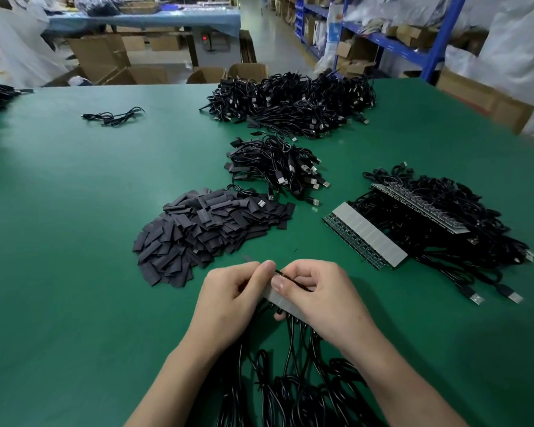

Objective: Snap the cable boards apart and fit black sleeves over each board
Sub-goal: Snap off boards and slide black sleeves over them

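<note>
Both of my hands grip one strip of joined cable boards, grey on its visible face, low in the middle of the green table. My left hand pinches its left end; my right hand closes over the rest. Black cables hang from the strip toward me. A heap of flat black sleeves lies just beyond my left hand. More board strips with cables rest to the right.
A small pile of sleeved cables with USB plugs lies behind the sleeves, and a large cable pile further back. A lone cable sits far left. Cardboard boxes and blue shelving stand beyond the table.
</note>
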A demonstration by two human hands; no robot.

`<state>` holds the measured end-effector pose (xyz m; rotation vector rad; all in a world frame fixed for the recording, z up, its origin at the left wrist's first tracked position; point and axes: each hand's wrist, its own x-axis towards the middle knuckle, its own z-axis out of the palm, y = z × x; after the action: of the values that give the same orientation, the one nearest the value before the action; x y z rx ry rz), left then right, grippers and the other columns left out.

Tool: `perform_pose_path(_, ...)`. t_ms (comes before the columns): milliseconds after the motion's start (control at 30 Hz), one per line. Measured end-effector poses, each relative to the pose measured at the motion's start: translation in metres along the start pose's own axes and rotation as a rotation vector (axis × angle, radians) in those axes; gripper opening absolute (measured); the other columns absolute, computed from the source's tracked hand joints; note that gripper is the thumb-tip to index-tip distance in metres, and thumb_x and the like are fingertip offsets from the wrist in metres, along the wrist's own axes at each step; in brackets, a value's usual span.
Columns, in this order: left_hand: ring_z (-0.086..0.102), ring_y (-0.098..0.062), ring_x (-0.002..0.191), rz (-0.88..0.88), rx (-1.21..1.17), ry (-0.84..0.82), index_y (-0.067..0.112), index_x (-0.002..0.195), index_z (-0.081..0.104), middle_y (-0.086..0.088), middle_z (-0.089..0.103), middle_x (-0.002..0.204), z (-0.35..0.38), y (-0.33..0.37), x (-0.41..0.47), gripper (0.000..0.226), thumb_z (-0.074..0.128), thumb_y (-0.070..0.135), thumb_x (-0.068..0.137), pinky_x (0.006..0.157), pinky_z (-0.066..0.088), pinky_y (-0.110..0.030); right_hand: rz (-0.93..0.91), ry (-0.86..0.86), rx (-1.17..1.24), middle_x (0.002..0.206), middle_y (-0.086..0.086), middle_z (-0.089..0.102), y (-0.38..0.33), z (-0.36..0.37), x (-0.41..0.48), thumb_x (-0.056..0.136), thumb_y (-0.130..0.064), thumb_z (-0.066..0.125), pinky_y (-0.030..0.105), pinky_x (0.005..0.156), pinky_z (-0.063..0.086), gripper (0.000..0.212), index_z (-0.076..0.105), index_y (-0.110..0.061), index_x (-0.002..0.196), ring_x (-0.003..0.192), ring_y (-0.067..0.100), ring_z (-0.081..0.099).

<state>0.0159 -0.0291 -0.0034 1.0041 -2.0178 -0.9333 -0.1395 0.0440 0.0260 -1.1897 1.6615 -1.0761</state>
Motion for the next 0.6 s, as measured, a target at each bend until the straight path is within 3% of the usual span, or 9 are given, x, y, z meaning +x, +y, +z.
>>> perform_pose_path(300, 0.036, -0.008, 0.057, -0.004, -0.140, -0.045, 0.012, 0.067, 0.047, 0.007, 0.040, 0.060, 0.0018, 0.0039, 0.0004, 0.047, 0.047, 0.041, 0.104, 0.053, 0.031, -0.023, -0.030, -0.042, 0.024, 0.078, -0.001, 0.078, 0.0027, -0.0019, 0.0014, 0.098, -0.027, 0.070, 0.034, 0.072, 0.064, 0.016, 0.074, -0.018, 0.084, 0.066, 0.016, 0.077)
perform_pose_path(400, 0.037, -0.009, 0.057, 0.011, -0.179, -0.058, 0.012, 0.067, 0.047, 0.000, 0.041, 0.060, -0.0008, 0.0018, -0.0011, 0.047, 0.045, 0.039, 0.106, 0.054, 0.032, -0.026, -0.041, -0.076, 0.083, 0.079, 0.001, 0.078, 0.0028, -0.0011, 0.0018, 0.098, -0.026, 0.071, 0.031, 0.070, 0.062, 0.015, 0.075, -0.018, 0.086, 0.069, 0.019, 0.077)
perform_pose_path(600, 0.043, -0.010, 0.054, -0.018, -0.294, -0.107, 0.020, 0.066, 0.052, 0.007, 0.055, 0.057, 0.0017, 0.0027, -0.0005, 0.048, 0.042, 0.040, 0.109, 0.054, 0.036, -0.026, -0.024, -0.125, 0.178, 0.080, 0.005, 0.078, 0.0047, -0.0011, 0.0039, 0.098, -0.026, 0.071, 0.024, 0.068, 0.056, 0.013, 0.076, -0.018, 0.089, 0.071, 0.023, 0.077)
